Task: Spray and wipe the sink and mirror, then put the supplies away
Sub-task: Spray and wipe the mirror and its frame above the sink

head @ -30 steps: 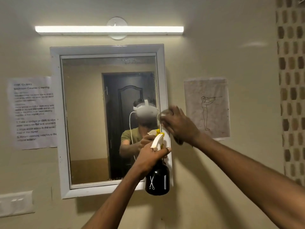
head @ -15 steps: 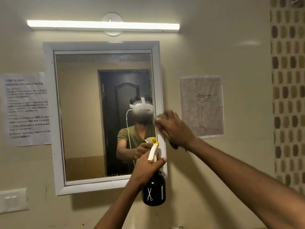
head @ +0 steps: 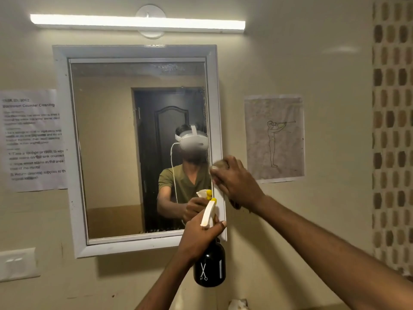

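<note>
A: Light source?
B: Tube light [head: 137, 23] above the mirror [head: 138, 148], blown out; room otherwise dim, yellowish.
A: Faults?
B: Soft focus; notice [head: 33, 139] text blurred; wide-angle bending at edges.

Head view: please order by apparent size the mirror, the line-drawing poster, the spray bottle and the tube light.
1. mirror, clearly the largest.
2. line-drawing poster and tube light: similar area, unsure.
3. spray bottle, smallest, although nearest the camera.
</note>
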